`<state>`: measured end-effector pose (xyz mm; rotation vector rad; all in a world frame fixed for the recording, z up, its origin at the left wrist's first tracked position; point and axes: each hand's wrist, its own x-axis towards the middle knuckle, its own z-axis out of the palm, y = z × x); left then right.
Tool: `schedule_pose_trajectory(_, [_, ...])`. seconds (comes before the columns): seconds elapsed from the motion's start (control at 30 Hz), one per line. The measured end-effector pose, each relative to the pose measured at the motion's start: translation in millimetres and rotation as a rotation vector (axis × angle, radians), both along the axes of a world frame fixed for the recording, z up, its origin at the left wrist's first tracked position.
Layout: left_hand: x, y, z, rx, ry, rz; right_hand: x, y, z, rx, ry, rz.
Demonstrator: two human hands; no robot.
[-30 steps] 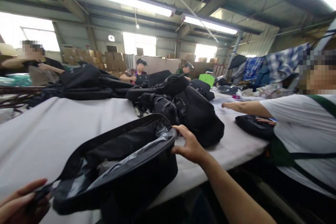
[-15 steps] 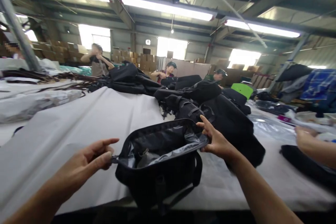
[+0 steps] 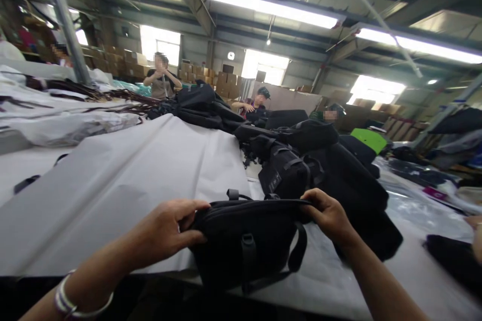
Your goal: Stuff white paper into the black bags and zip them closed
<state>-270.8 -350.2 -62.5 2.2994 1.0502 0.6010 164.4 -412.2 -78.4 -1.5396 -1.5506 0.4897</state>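
Note:
A black bag (image 3: 229,246) with a buckle strap and a side loop hangs between my hands at the table's front edge. Its top is drawn together, so the grey lining is out of sight. My left hand (image 3: 176,225) grips the bag's left top corner between thumb and fingers. At the right top corner, my right hand (image 3: 327,210) pinches the rim. Just behind the bag lie more black bags (image 3: 286,165) in a pile.
White sheeting (image 3: 150,175) covers the table on the left. Dark straps (image 3: 113,94) lie at the back left. Clear plastic (image 3: 414,205) and another person's hand (image 3: 477,241) are at the right. Several people stand beyond the pile, near a green sheet (image 3: 369,140).
The bag's mouth has gone from wide open to closed. My left hand has moved from the zip end onto the bag's corner. The view has swung left.

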Motion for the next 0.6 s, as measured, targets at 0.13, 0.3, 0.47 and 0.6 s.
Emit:
schedule_pose_trajectory(0.13, [0.3,0.4,-0.7,-0.004,-0.078,0.008,-18.3,-0.5,19.0,0.194,-0.235,-0.013])
schedule_pose_trajectory(0.3, [-0.8,-4.2,2.6,-0.093,-0.134,0.038,-118.4,-22.4,60.6,0.448,-0.453,0.244])
schedule_pose_trajectory(0.47, [-20.6,-7.5,-11.3,-0.358,-0.161,0.117,-213.7,-24.0,51.3,0.445,-0.657,0.536])
schedule_pose_trajectory(0.6, [-38.3,-7.2,-30.9,-0.553,-0.197,-0.008,-234.2,-12.1,44.5,0.387,-0.76,0.506])
